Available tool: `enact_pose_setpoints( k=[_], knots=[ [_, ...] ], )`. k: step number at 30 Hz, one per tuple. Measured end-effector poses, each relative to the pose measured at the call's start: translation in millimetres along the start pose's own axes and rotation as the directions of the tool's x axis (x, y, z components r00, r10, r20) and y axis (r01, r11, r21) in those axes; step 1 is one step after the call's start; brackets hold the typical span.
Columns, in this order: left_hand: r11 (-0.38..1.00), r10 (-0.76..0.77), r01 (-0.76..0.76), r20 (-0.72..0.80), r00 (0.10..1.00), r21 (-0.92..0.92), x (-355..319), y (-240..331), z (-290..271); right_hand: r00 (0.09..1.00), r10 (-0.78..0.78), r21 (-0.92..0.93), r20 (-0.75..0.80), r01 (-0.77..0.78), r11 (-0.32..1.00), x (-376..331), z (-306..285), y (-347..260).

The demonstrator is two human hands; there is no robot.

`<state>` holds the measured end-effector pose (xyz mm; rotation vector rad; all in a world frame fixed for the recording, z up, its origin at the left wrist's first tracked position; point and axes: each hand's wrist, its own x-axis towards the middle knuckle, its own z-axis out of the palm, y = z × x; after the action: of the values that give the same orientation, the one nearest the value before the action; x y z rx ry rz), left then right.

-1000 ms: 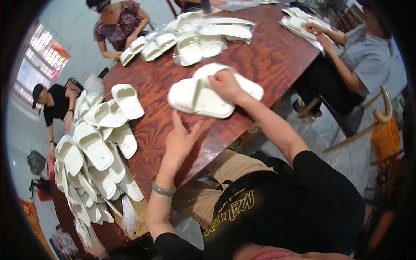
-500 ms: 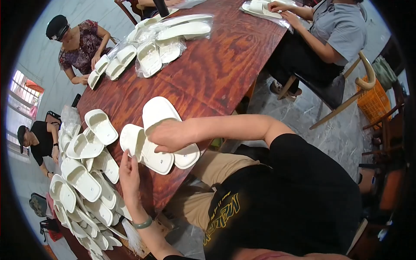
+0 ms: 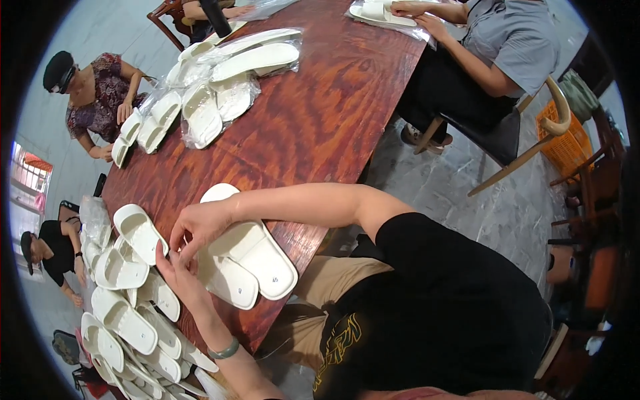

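Two white slippers lie side by side at the table's near edge: the left slipper [image 3: 230, 283] and the right slipper [image 3: 263, 257]. Over the left slipper's strap end, my right hand [image 3: 205, 225] is bent down with its fingers pinched together. My left hand [image 3: 179, 272] comes up from below, its fingertips meeting those of my right hand. Anything between the fingers is too small or hidden to make out. A single white slipper [image 3: 140, 233] rests just left of both hands, at the top of a heap of white slippers [image 3: 127, 320].
Slippers in clear plastic bags [image 3: 230, 100] lie on the far part of the reddish wooden table [image 3: 320, 120]. Several people sit around it, one in a grey shirt [image 3: 510, 47] handling a bagged slipper. An orange crate [image 3: 563, 140] stands behind that person's chair [image 3: 490, 140].
My right hand has left the inside of the slippers and moved left to meet my left hand. The view has shifted, so the slippers appear lower.
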<state>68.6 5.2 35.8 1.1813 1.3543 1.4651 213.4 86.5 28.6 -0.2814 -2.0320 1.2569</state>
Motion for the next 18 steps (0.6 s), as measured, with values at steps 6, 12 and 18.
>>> enact_pose_setpoints(
  k=[6, 12, 18],
  knots=[
    [0.994, 0.111, -0.11, 0.017, 0.994, -0.007, -7, -5, -2, 0.993, -0.052, -0.072, -0.102, 0.045, 0.996, 3, 4, -1],
    [0.99, 0.133, -0.134, 0.045, 0.99, 0.031, -9, -5, -1, 0.994, -0.024, -0.045, -0.105, 0.02, 0.999, 1, 8, 2],
    [0.992, 0.112, -0.116, 0.067, 0.991, 0.057, -12, -8, -3, 0.981, 0.025, -0.005, -0.193, -0.026, 1.0, 0, 4, -1]
  ],
)
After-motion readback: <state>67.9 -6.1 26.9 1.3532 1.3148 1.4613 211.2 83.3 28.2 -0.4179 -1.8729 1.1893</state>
